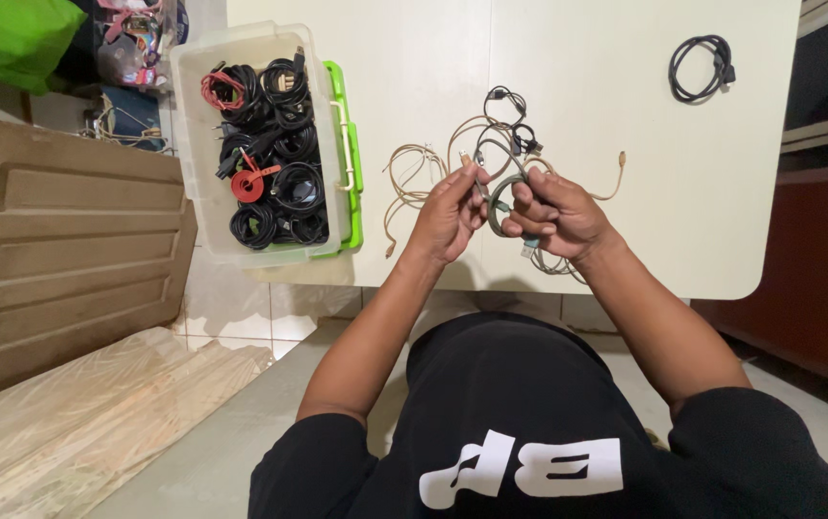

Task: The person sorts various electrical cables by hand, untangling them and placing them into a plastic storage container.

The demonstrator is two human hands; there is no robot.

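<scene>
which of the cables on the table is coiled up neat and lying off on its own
The black coiled cable near the far right corner of the cream table; the beige and dark cables by the hands lie loose and tangled together.

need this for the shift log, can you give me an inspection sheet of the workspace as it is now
surface: pale table, rounded corner at its near right edge.
job's things: grey-green cable coil held between both hands over the table edge.
clutter: tangle of beige and black cables behind the hands; beige cable to its left.
hands: left hand pinches a cable end; right hand is closed on the coil.
cables: coiled black cable lying apart, far right.
surroundings: clear bin of coiled black and red cables, green lid beside it; brown panel on the floor.
</scene>
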